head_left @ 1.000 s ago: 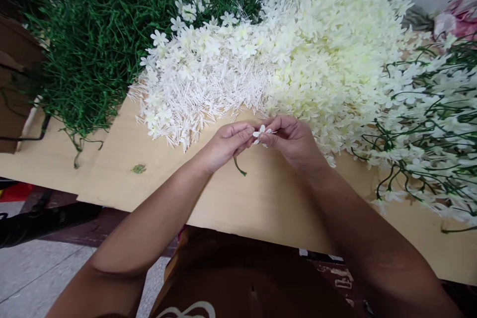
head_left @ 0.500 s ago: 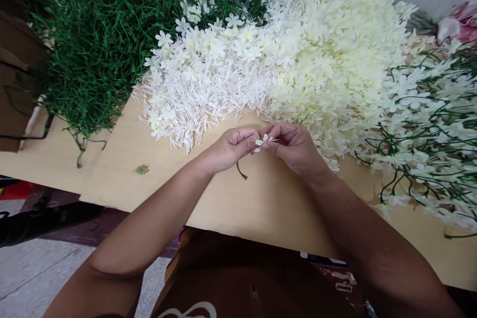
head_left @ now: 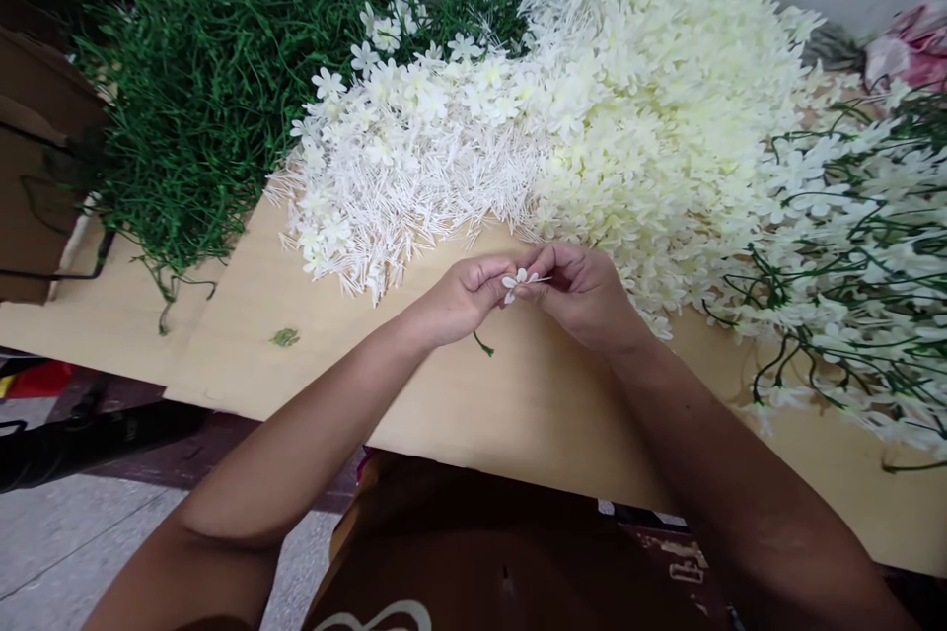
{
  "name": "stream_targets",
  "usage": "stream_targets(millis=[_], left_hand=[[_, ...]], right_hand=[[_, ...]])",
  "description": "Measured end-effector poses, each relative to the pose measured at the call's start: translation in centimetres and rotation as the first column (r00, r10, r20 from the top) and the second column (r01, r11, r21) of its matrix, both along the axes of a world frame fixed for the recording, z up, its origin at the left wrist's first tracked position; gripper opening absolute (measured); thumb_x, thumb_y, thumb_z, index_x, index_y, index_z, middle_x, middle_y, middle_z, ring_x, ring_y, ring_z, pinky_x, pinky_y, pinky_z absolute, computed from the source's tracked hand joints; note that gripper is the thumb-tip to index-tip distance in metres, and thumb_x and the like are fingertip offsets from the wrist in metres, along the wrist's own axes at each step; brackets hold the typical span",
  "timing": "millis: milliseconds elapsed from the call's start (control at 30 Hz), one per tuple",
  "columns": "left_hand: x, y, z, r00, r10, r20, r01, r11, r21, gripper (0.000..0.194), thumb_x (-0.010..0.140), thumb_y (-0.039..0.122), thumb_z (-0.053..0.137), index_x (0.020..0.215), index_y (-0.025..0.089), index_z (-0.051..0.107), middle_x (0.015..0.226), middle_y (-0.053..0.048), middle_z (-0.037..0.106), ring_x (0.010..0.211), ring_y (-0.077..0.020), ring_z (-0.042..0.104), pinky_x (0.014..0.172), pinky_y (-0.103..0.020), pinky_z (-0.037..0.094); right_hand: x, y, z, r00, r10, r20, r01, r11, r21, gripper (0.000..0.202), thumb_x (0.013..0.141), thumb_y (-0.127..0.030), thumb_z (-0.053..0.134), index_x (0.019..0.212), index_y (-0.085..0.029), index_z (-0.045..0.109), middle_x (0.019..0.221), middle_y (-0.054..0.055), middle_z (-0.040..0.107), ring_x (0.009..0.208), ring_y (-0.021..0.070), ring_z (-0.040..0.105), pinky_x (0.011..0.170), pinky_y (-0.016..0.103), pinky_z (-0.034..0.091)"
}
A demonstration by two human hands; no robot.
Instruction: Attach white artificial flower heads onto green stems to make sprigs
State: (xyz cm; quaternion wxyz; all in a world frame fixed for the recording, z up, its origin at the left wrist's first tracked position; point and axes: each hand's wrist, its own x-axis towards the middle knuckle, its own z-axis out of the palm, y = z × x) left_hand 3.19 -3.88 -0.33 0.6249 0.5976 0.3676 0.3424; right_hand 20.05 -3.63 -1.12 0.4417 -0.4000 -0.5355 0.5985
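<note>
Over the middle of the tan board, my left hand [head_left: 468, 298] is closed on a green stem [head_left: 483, 345], whose lower end hangs below the fingers. Touching it from the right, my right hand [head_left: 581, 291] pinches a small white flower [head_left: 520, 284] between thumb and fingers. The flower's petals show between the two hands; where it meets the stem is hidden by the fingers. Behind the hands lie thin white sticks [head_left: 444, 182] with white flowers around them, and a large heap of pale yellow-white flowers [head_left: 651, 118].
A heap of green stems [head_left: 199, 108] fills the back left beside a cardboard box [head_left: 36, 158]. White flowers on green stems [head_left: 850, 315] lie at the right. A small green scrap [head_left: 284, 337] is on the board [head_left: 473, 414]. Pink plastic [head_left: 909, 49] sits at the far right.
The camera view has shifted slightly. My fingers and the white flower between them have moved very little, with both hands still together.
</note>
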Motion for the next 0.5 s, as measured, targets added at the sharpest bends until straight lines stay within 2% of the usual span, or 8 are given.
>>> stream_targets(millis=[100, 267, 367, 433, 500], left_hand=[[0.1, 0.0, -0.1, 1.000, 0.025, 0.017, -0.025, 1.000, -0.015, 0.054, 0.078, 0.067, 0.061, 0.061, 0.019, 0.046, 0.055, 0.005, 0.035, 0.053, -0.0082, 0.033, 0.051, -0.024, 0.026], [0.4, 0.1, -0.4, 0.998, 0.058, 0.008, -0.057, 0.998, -0.036, 0.050, 0.080, 0.067, 0.059, 0.068, 0.019, 0.052, 0.058, 0.004, 0.043, 0.052, -0.0082, 0.036, 0.052, -0.025, 0.030], [0.2, 0.5, -0.3, 0.987, 0.135, -0.085, -0.121, 0.981, 0.153, 0.047, 0.088, 0.063, 0.051, 0.071, 0.018, 0.057, 0.067, 0.000, 0.055, 0.064, -0.0121, 0.049, 0.063, -0.027, 0.041], [-0.1, 0.7, -0.3, 0.956, 0.248, -0.156, -0.183, 0.922, 0.341, 0.044, 0.090, 0.058, 0.050, 0.075, 0.018, 0.060, 0.074, -0.003, 0.060, 0.075, -0.0153, 0.054, 0.073, -0.030, 0.044], [-0.4, 1.0, -0.3, 0.916, 0.361, -0.177, -0.251, 0.858, 0.449, 0.041, 0.089, 0.057, 0.053, 0.080, 0.018, 0.063, 0.079, -0.004, 0.061, 0.078, -0.0164, 0.054, 0.074, -0.031, 0.044]], right_hand=[[0.2, 0.2, -0.1, 1.000, 0.019, 0.008, -0.019, 0.999, -0.040, 0.039, 0.053, -0.038, 0.092, 0.064, -0.019, 0.060, 0.068, -0.002, 0.067, 0.063, 0.0115, 0.062, 0.063, 0.027, 0.053], [0.5, 0.6, -0.2, 0.995, 0.018, -0.098, -0.023, 0.999, -0.043, 0.036, 0.058, -0.040, 0.090, 0.069, -0.020, 0.063, 0.068, -0.003, 0.066, 0.065, 0.0129, 0.064, 0.071, 0.031, 0.055], [0.9, 0.9, -0.1, 0.988, -0.069, -0.136, 0.069, 0.998, -0.008, 0.033, 0.061, -0.040, 0.089, 0.071, -0.020, 0.064, 0.070, -0.003, 0.066, 0.065, 0.0118, 0.063, 0.070, 0.030, 0.055], [1.3, 1.0, 0.0, 0.976, -0.161, -0.143, 0.164, 0.986, 0.007, 0.034, 0.061, -0.041, 0.089, 0.072, -0.021, 0.064, 0.073, -0.003, 0.065, 0.067, 0.0108, 0.063, 0.069, 0.027, 0.054], [1.6, 1.1, 0.0, 0.962, -0.228, -0.147, 0.233, 0.972, 0.018, 0.034, 0.061, -0.042, 0.088, 0.074, -0.022, 0.063, 0.074, -0.003, 0.064, 0.068, 0.0109, 0.063, 0.068, 0.027, 0.055]])
